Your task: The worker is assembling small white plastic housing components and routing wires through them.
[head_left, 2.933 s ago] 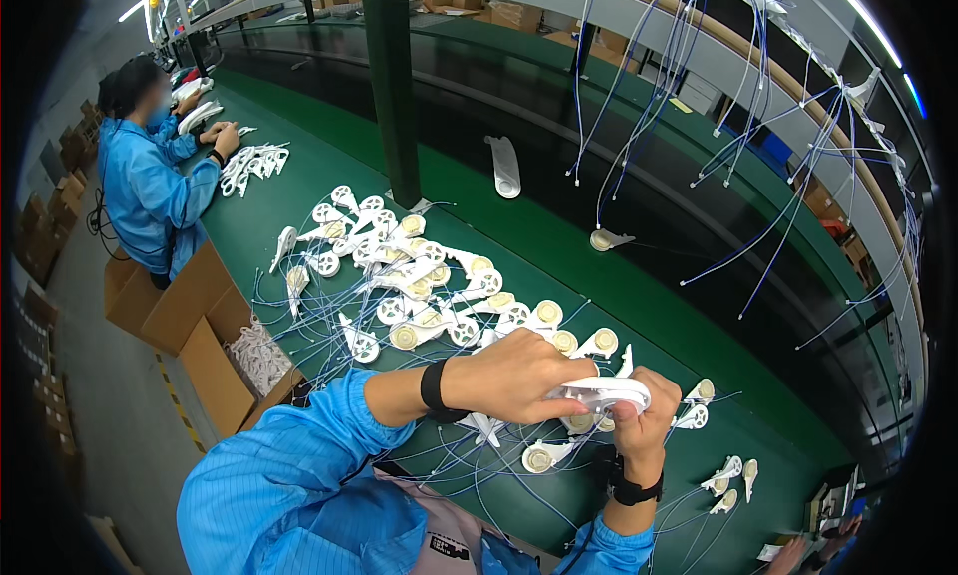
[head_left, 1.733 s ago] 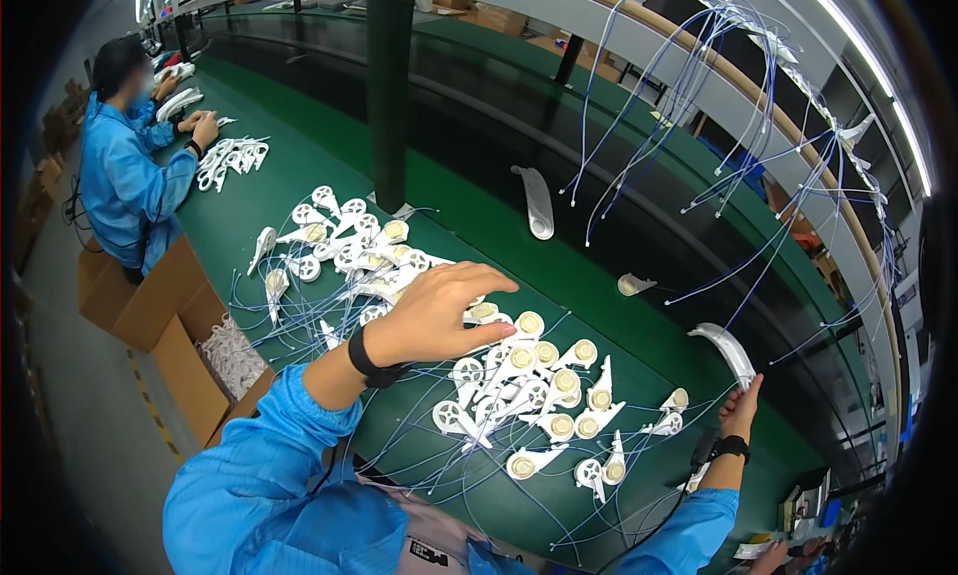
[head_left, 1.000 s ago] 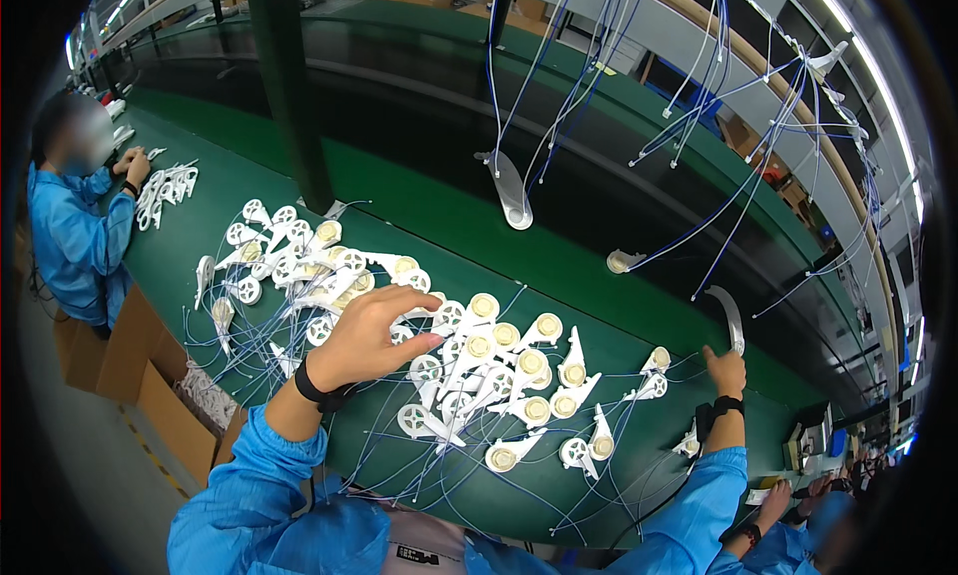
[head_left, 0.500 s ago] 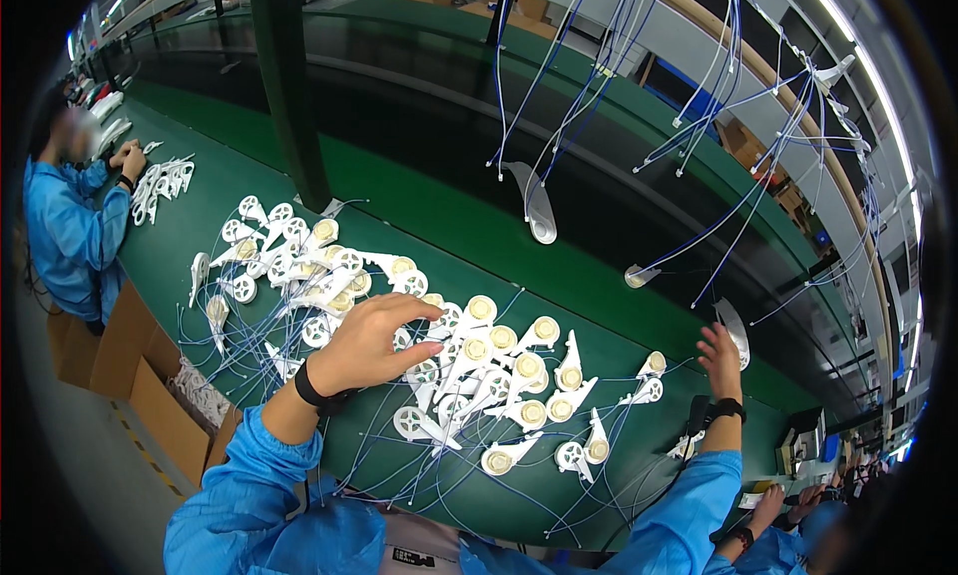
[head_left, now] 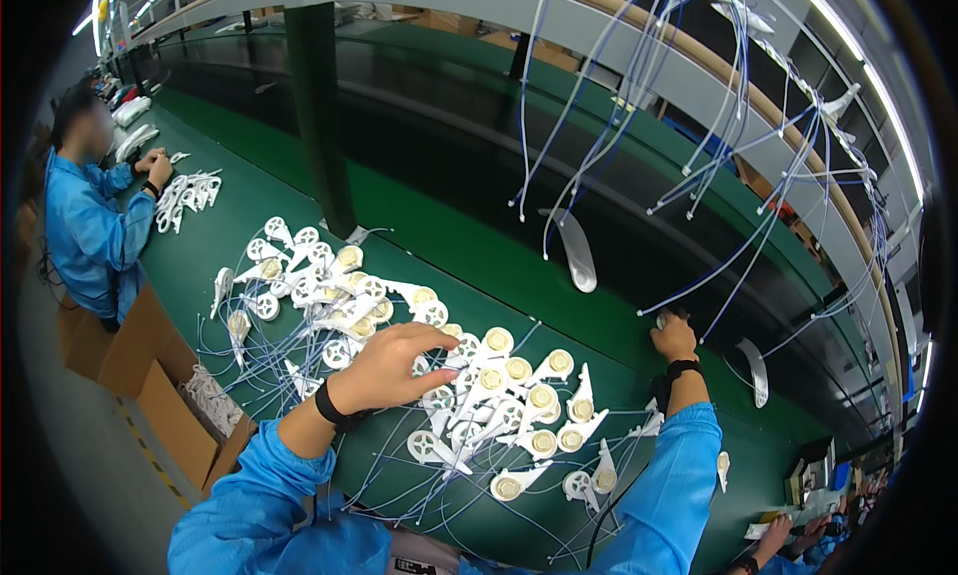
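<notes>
My left hand (head_left: 389, 368) hovers over the left part of the pile with thumb and forefinger apart. Nothing shows between them. Beneath and beside it lie many white plastic parts (head_left: 544, 398), each with a round end and a narrow arm. Some carry cream-coloured discs, others show open spoked rings; blue and white wires (head_left: 269, 341) trail from them. My right hand (head_left: 676, 338) reaches across to the green conveyor belt (head_left: 439, 231), its fingers closed round a small white part (head_left: 661, 321), mostly hidden by the fingers.
Wires (head_left: 659, 86) hang from a rail above the belt. Long white covers (head_left: 576, 256) ride on it, another (head_left: 758, 376) to the right. A green post (head_left: 321, 126) stands at the table's far edge. Cardboard boxes (head_left: 175, 415) stand at left. A co-worker (head_left: 95, 216) sits far left; others' hands show lower right.
My right hand has moved left onto the belt and closed on the small white part there. The hand was open before. The view has shifted slightly; my left hand stays over the pile.
</notes>
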The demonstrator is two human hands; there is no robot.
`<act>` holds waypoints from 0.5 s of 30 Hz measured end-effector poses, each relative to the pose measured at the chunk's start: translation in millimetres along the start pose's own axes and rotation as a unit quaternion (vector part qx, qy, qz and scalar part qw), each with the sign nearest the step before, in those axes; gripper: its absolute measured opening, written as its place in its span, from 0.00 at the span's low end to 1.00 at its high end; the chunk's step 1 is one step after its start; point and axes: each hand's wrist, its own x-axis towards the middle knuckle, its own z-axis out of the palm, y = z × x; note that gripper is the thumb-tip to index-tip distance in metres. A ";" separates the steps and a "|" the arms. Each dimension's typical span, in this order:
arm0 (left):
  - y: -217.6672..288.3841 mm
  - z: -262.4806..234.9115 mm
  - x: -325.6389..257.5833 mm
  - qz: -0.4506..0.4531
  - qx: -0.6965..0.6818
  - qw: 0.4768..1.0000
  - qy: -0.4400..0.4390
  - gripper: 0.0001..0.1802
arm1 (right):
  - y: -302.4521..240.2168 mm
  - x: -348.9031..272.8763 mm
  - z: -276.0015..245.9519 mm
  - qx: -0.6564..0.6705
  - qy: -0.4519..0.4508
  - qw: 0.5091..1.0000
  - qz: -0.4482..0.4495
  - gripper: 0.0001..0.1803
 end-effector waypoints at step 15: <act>-4.0 -3.1 -2.9 -0.014 -0.013 1.000 -0.013 0.17 | -136.8 9.6 12.9 0.178 0.029 0.984 -0.014 0.30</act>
